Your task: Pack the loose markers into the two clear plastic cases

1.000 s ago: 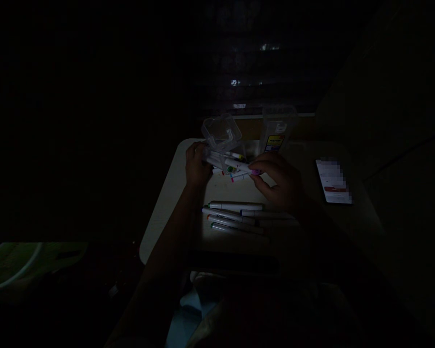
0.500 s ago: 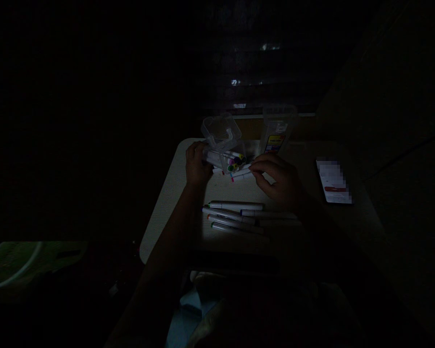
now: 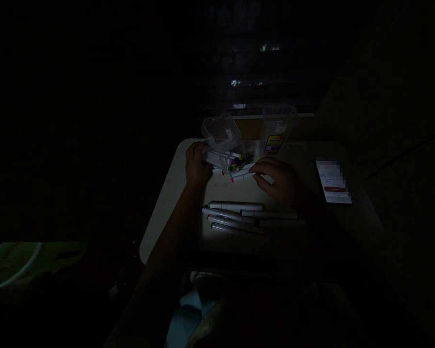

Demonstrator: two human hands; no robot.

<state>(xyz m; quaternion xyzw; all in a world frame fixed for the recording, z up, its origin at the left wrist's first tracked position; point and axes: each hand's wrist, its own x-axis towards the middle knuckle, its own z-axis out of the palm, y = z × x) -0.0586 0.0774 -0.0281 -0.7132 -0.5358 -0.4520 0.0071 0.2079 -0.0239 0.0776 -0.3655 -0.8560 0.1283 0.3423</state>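
Note:
My left hand point(image 3: 196, 165) is wrapped round the side of a clear plastic box point(image 3: 222, 162) that lies tilted, its lid point(image 3: 222, 131) open behind it. Several white markers with coloured ends point(image 3: 233, 160) fill the box, facing right. With thumb and index finger closed, my right hand point(image 3: 275, 178) pinches the right end of a white marker point(image 3: 242, 176) with a pink tip, low over the table just in front of the box. More markers lie partly hidden under and behind the box. Nearer to me, several loose white markers point(image 3: 235, 206) lie roughly side by side.
A second clear container point(image 3: 278, 129) with a yellow label stands at the back of the white table point(image 3: 170, 193). To the right lies a lit phone point(image 3: 334, 181). A green item with a pale rim point(image 3: 36, 261) is low at the left. The surroundings are very dark.
My right hand has dipped slightly, and its fingertips are now at the end of the pink-tipped marker. My left hand and the box have hardly moved.

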